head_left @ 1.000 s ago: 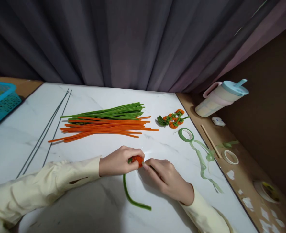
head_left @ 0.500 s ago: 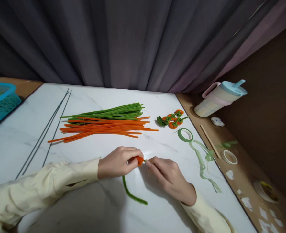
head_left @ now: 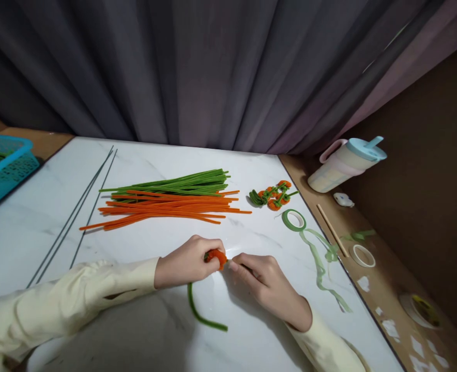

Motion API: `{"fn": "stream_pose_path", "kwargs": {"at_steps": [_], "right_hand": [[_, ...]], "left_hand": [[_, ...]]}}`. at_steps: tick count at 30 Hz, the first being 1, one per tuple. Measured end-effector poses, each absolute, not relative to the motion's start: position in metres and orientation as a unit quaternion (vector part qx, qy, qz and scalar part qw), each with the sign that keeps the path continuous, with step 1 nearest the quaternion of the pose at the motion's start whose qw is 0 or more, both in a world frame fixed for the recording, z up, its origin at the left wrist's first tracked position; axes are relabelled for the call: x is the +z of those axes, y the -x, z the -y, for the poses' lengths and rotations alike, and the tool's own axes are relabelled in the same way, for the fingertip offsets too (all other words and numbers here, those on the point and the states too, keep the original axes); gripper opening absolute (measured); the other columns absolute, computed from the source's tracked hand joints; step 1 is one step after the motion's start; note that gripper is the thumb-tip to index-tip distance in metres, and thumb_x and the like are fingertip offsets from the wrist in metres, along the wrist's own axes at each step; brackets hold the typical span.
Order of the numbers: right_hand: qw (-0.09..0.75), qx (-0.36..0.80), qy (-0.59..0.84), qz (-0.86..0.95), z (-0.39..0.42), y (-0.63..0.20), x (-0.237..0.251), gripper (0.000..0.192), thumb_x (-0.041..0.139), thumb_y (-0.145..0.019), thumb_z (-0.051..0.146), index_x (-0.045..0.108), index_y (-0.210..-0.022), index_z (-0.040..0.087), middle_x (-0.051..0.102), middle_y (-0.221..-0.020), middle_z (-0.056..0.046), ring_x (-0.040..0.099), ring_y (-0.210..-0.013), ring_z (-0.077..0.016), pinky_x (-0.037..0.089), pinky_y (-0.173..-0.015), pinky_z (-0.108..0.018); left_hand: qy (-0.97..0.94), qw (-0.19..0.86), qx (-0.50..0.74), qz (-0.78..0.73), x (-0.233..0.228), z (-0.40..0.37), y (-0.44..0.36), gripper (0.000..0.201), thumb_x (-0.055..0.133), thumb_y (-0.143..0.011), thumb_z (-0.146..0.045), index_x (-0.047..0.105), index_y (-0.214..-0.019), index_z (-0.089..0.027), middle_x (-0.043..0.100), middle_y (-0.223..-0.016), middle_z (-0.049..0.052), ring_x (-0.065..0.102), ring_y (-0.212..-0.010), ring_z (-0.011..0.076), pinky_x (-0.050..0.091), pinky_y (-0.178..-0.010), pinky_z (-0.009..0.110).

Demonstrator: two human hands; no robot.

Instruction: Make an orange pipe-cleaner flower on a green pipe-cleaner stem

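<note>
My left hand (head_left: pixel 185 262) grips a small orange pipe-cleaner coil (head_left: pixel 215 257) just above the white marble table (head_left: pixel 143 248). A green pipe cleaner (head_left: pixel 201 314) hangs from the coil and curves toward me across the table. My right hand (head_left: pixel 267 284) pinches at the coil's right side; its fingertips touch the orange part. Both wrists wear cream sleeves.
A bundle of green and orange pipe cleaners (head_left: pixel 170 199) lies beyond my hands. Finished orange-green pieces (head_left: pixel 272 194) and a green tape roll (head_left: pixel 293 219) with loose tape sit to the right. Thin wires (head_left: pixel 77 212), a blue basket (head_left: pixel 1 168), a lidded cup (head_left: pixel 347 163).
My hands have stayed together on the coil. The hanging green stem has swung slightly left, and the view has tipped a little.
</note>
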State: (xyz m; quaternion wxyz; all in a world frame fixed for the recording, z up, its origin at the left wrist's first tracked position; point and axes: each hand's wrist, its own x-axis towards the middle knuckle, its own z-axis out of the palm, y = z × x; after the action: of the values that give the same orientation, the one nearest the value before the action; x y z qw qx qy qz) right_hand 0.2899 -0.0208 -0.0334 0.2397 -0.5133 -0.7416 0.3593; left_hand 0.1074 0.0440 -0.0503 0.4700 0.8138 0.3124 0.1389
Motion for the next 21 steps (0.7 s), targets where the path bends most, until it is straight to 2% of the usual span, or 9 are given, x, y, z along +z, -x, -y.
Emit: {"fn": "stream_pose_path", "kwargs": {"at_steps": [4, 6, 8, 10, 13, 21], "right_hand": [[0.192, 0.417, 0.532, 0.711, 0.018, -0.283, -0.024, 0.028, 0.044, -0.091, 0.023, 0.055, -0.067, 0.015, 0.057, -0.059, 0.002, 0.045, -0.051, -0.0081, 0.033, -0.053, -0.019], [0.208, 0.444, 0.533, 0.690, 0.018, -0.279, -0.018, 0.028, 0.045, -0.091, 0.025, 0.057, -0.068, 0.014, 0.061, -0.061, 0.001, 0.048, -0.052, -0.0082, 0.034, -0.053, -0.018], [0.233, 0.459, 0.526, 0.677, 0.019, -0.276, -0.010, 0.030, 0.046, -0.091, 0.028, 0.057, -0.067, 0.014, 0.063, -0.060, 0.000, 0.050, -0.052, -0.0082, 0.033, -0.050, -0.017], [0.249, 0.458, 0.510, 0.684, 0.022, -0.275, 0.001, 0.030, 0.047, -0.090, 0.027, 0.057, -0.065, 0.014, 0.063, -0.056, 0.000, 0.049, -0.050, -0.0079, 0.031, -0.047, -0.017], [0.267, 0.432, 0.468, 0.723, 0.025, -0.276, 0.017, 0.030, 0.049, -0.089, 0.022, 0.059, -0.062, 0.014, 0.064, -0.057, 0.000, 0.049, -0.050, -0.0071, 0.034, -0.051, -0.016], [0.277, 0.420, 0.402, 0.765, 0.027, -0.279, 0.034, 0.030, 0.050, -0.086, 0.016, 0.056, -0.057, 0.013, 0.060, -0.055, -0.001, 0.048, -0.049, -0.0071, 0.036, -0.052, -0.016]], "left_hand": [[-0.936, 0.153, 0.236, -0.210, -0.048, -0.043, -0.104, 0.018, 0.040, -0.084, -0.011, 0.058, -0.082, -0.014, 0.060, -0.069, 0.004, 0.054, -0.063, 0.0154, 0.042, -0.059, 0.026], [-0.948, 0.041, 0.278, -0.151, -0.043, -0.045, -0.102, 0.019, 0.039, -0.087, -0.012, 0.058, -0.087, -0.011, 0.062, -0.070, 0.007, 0.056, -0.065, 0.0178, 0.045, -0.060, 0.029], [-0.942, -0.025, 0.317, -0.105, -0.035, -0.048, -0.099, 0.018, 0.039, -0.088, -0.012, 0.057, -0.090, -0.009, 0.064, -0.075, 0.010, 0.059, -0.068, 0.0190, 0.047, -0.064, 0.031], [-0.936, -0.067, 0.341, -0.059, -0.024, -0.050, -0.096, 0.018, 0.039, -0.087, -0.012, 0.057, -0.091, -0.008, 0.065, -0.078, 0.012, 0.060, -0.071, 0.0201, 0.049, -0.066, 0.033], [-0.932, -0.099, 0.349, -0.016, -0.009, -0.049, -0.090, 0.018, 0.041, -0.085, -0.011, 0.058, -0.090, -0.007, 0.066, -0.078, 0.013, 0.061, -0.070, 0.0215, 0.051, -0.064, 0.035], [-0.925, -0.096, 0.368, -0.004, 0.002, -0.039, -0.083, 0.021, 0.044, -0.080, -0.013, 0.059, -0.091, -0.004, 0.065, -0.069, 0.011, 0.058, -0.063, 0.0218, 0.050, -0.059, 0.036]]}}
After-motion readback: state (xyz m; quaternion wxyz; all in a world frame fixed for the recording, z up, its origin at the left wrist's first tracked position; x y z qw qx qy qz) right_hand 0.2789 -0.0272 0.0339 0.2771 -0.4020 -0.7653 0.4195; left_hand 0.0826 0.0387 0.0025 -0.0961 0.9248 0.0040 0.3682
